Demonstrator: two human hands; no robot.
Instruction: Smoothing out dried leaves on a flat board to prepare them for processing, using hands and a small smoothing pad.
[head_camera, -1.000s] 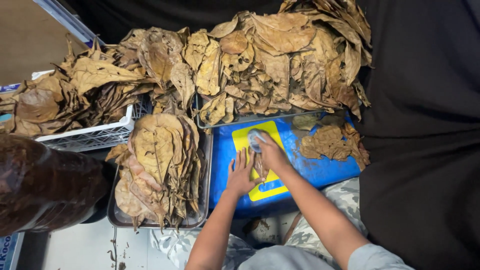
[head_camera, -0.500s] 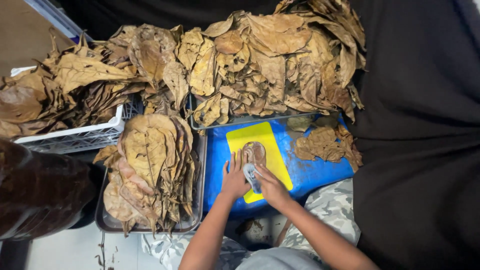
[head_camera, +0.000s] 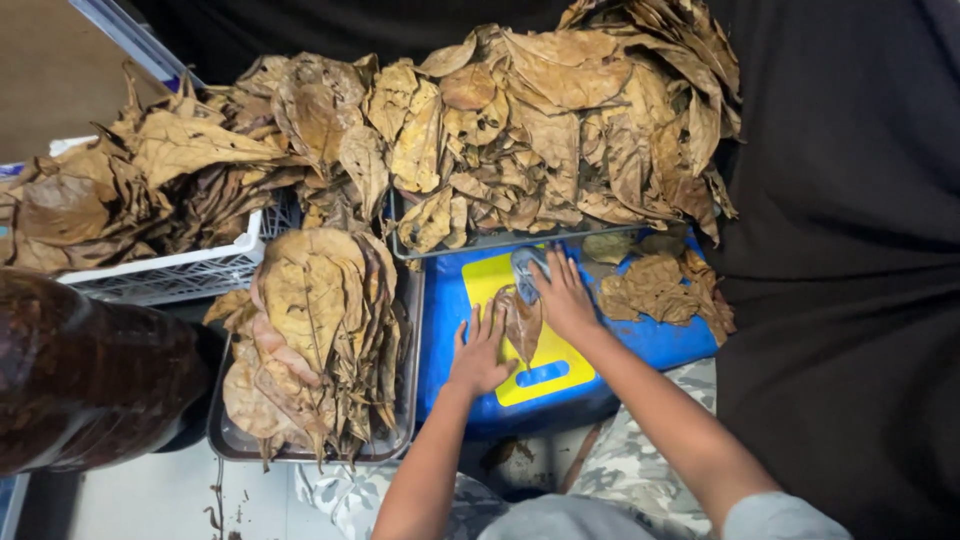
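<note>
Brown dry leaf mid-frame is brittle, so I'd keep the left hand flat, fingers spread, while the right hand, fingers closed on a grey cloth, wipes gently.

We see a brown dried leaf lying flat on the yellow patch of the blue board, its tip pointing away from us. A small grey cloth rests bunched at the leaf's far end.
</note>
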